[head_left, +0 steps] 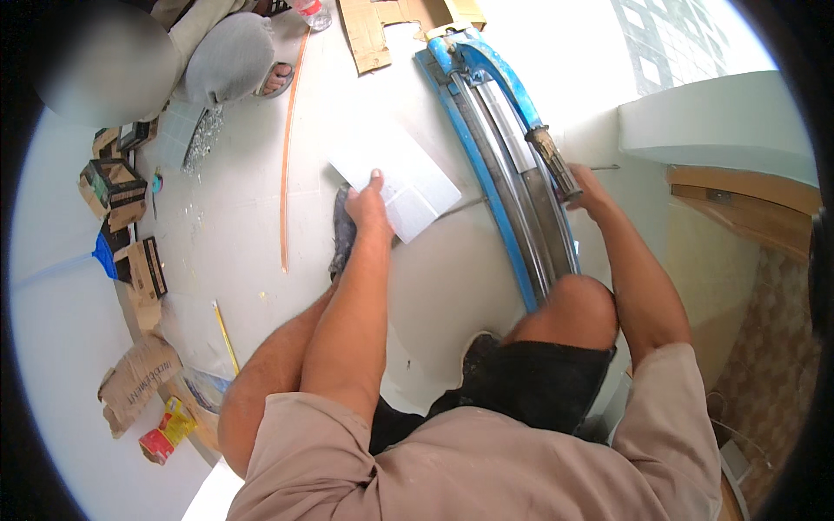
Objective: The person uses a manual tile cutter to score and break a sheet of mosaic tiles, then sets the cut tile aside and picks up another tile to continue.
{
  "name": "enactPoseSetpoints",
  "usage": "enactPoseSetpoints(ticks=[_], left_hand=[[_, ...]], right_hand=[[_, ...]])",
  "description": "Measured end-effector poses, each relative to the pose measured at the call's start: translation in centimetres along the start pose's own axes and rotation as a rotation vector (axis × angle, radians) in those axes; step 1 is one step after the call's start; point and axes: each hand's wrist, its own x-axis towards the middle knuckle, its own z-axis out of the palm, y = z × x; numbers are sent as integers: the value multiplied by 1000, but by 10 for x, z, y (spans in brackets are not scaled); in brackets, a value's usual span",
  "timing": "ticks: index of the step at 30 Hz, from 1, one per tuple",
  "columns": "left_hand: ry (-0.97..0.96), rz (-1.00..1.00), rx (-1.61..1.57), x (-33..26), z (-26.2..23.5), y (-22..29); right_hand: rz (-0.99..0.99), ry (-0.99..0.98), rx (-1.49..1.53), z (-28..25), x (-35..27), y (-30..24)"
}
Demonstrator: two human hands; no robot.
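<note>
My left hand (371,207) grips a flat white tile (419,178) by its near left edge, thumb on top and fingers underneath. The tile is tilted, and fainter lines cross its surface. To its right lies a long blue manual tile cutter (473,143) with two metal rails. Its curved blue lever ends in a worn dark grip (553,163). My right hand (591,193) is at the far side of that grip, close to its end. Its fingers are partly hidden behind the grip, so whether they close on it cannot be made out.
A crouching person (230,61) is at the upper left, near broken shards (204,139). An orange strip (291,165) and a yellow strip (224,334) lie on the floor. Cardboard boxes (115,187) line the left wall. Flattened cardboard (369,48) and a bottle (314,15) are ahead.
</note>
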Motion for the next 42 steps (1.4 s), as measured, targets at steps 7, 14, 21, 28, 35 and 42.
enactPoseSetpoints(ticks=[7, 14, 21, 28, 35, 42], left_hand=[[178, 50, -18, -36, -35, 46], [178, 18, -61, 7, -73, 35], [408, -73, 307, 120, -87, 29], [327, -105, 258, 156, -69, 19], [422, 42, 347, 182, -85, 42], [440, 63, 378, 172, -94, 42]], right_hand=[[-41, 103, -196, 45, -1, -14], [-149, 312, -96, 45, 52, 118], [-42, 345, 58, 64, 27, 106], [-84, 398, -235, 32, 5, 79], [-393, 484, -203, 40, 34, -9], [-445, 403, -257, 34, 79, -33]])
